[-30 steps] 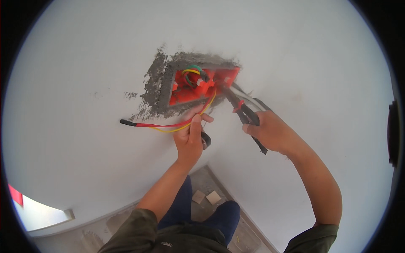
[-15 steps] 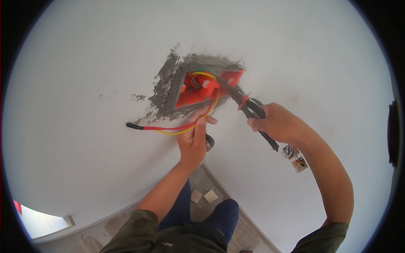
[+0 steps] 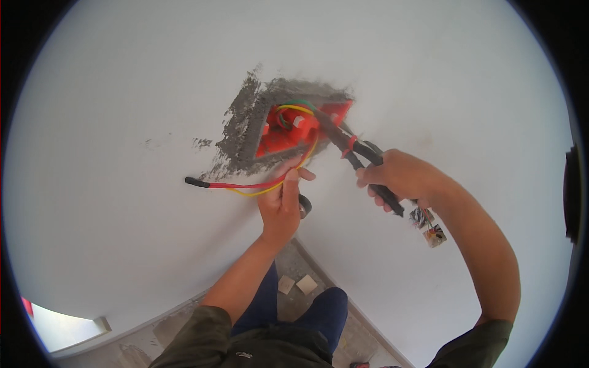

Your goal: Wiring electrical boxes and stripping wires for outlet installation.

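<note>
A red wall box (image 3: 273,144) is set in grey mortar (image 3: 238,135), with green and yellow wires (image 3: 296,107) looped inside. My left hand (image 3: 280,205), below it, grips red and yellow wires (image 3: 251,186) ending in a black tip (image 3: 196,182); a black roll (image 3: 305,207) shows behind that hand. My right hand (image 3: 402,178) holds dark pliers with red bands (image 3: 350,147). Their jaws reach into the box at the looped wires; whether these are gripped I cannot tell.
Two small boxes with wires (image 3: 433,236) show in the white wall (image 3: 460,92) at lower right. My legs are below, beside two square tiles (image 3: 306,284) on the dusty floor. A bright opening (image 3: 61,325) is at lower left, a dark object (image 3: 572,193) at the right rim.
The pliers' jaws have risen to the looped wires. My right hand has shifted right and up, its lower fingers now showing round the handle. The small boxes have come into sight.
</note>
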Tool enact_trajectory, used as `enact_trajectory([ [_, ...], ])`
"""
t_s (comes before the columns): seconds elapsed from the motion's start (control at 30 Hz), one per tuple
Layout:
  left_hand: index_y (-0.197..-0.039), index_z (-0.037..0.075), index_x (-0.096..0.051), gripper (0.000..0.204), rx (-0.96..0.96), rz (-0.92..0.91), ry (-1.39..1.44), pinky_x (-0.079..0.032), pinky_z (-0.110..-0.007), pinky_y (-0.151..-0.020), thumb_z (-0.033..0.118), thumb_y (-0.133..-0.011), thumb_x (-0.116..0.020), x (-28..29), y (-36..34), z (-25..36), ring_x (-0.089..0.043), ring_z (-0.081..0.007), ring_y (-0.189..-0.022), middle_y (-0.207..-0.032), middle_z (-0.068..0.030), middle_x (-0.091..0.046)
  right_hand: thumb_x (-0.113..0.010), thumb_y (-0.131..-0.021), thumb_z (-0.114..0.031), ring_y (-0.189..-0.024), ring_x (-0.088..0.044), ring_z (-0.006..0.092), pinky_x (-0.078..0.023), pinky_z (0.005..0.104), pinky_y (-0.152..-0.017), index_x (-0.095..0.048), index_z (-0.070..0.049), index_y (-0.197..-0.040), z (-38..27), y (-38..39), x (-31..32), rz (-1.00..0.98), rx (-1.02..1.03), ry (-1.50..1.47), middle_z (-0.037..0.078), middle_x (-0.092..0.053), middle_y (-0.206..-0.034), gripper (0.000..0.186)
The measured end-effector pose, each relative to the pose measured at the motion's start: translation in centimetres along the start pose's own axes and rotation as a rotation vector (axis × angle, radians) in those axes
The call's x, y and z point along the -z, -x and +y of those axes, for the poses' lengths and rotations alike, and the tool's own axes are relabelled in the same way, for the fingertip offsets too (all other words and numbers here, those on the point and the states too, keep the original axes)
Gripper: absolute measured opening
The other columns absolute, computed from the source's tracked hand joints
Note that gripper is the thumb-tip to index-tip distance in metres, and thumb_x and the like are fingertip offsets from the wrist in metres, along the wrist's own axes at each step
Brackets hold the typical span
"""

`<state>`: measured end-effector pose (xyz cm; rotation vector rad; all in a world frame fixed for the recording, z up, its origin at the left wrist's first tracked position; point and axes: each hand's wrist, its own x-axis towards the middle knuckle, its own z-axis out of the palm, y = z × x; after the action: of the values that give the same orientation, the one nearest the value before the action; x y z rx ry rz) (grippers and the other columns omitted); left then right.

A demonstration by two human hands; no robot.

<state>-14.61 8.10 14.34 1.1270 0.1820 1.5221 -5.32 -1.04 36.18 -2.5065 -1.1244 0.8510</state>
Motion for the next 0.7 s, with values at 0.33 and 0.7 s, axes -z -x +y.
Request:
enact_trajectory([
  [0.33, -0.128, 0.000, -0.058, 0.030, -0.114, 0.018, -0.094, -0.037, -0.017, -0.056, 0.013, -0.106, -0.043, -0.2, -0.3, -1.4, -0.043, -0.0007, -0.061, -0.093, -0.0043, -0.071, -0.060, -0.099, -0.024, -0.061, -0.050, 0.0147, -0.042, 0.0309, -0.055, -0.058, 0.002, -0.103, 7.1, -4.2, -5.4, -0.442, 0.221, -1.041, 0.005, -0.056, -0.078, 0.027],
  [0.7, -0.129, 0.001, -0.060, 0.037, 0.309, -0.132, 0.023, -0.033, -0.018, -0.051, 0.027, -0.103, -0.055, -2.8, 1.3, -0.2, -0.040, -0.0009, -0.059, -0.107, -0.0051, -0.071, -0.064, -0.093, -0.027, -0.064, -0.059, 0.0207, -0.045, 0.0355, -0.055, -0.061, 0.000, -0.079, 5.2, -2.9, -3.1, 0.047, 0.143, -0.123, 0.011, -0.059, -0.066, 0.031],
])
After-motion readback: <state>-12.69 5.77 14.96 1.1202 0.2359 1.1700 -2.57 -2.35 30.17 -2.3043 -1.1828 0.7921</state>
